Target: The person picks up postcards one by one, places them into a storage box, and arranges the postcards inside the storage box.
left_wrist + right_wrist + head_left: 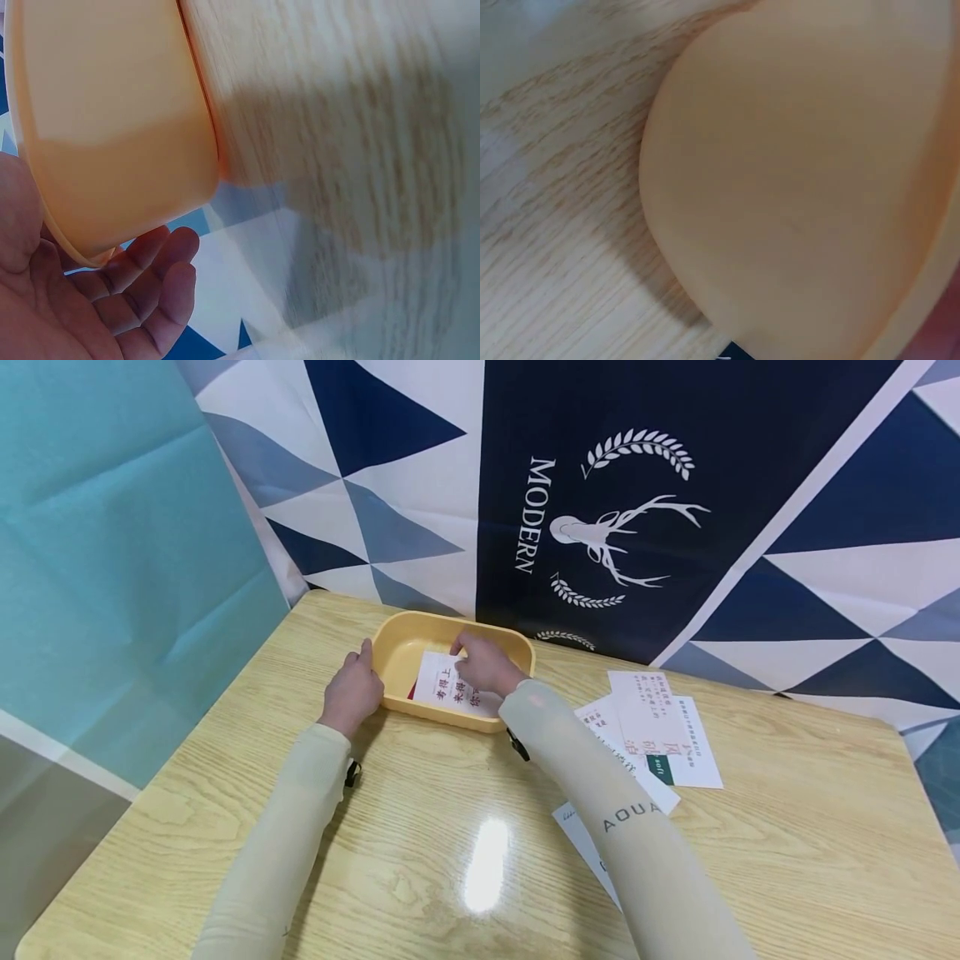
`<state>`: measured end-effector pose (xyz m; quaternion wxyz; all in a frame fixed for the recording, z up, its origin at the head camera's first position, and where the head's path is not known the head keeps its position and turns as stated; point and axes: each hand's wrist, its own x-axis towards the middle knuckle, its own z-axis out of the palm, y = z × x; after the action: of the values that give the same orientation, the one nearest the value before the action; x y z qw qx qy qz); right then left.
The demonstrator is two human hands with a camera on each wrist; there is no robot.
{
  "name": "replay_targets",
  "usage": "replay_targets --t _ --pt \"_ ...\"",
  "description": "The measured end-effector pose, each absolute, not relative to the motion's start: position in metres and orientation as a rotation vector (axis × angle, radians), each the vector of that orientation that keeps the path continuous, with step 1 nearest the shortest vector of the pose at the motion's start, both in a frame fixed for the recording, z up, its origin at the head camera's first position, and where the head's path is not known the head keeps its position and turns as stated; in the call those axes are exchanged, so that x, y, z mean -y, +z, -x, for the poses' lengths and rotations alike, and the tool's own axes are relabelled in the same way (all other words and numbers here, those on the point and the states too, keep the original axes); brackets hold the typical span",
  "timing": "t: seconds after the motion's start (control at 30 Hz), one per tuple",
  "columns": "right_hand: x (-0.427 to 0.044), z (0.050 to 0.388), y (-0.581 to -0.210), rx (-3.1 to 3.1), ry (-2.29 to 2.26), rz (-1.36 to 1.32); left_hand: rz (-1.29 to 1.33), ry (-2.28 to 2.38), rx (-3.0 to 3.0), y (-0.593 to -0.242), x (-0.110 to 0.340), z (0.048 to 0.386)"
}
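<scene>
Two hands, one tray, one white card inside

Bright, even light fills the head view, leaving a white glare patch toward the near edge of the glossy tabletop and shadow beside the left sleeve, while the right wrist view is dimmer and soft, and in the left one shadow crosses the yellow basin.

Smooth plastic tray, glossy table
</scene>
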<state>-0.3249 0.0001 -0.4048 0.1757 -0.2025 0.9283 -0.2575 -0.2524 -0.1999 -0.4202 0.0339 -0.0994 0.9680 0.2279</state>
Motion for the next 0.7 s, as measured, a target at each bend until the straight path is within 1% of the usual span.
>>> replay_targets --t 0.7 --pt "0.0007 0.3147 -0.4065 -2.727 -0.478 0.583 0.281 0.712 -2.984 -0.421 0.2008 0.2511"
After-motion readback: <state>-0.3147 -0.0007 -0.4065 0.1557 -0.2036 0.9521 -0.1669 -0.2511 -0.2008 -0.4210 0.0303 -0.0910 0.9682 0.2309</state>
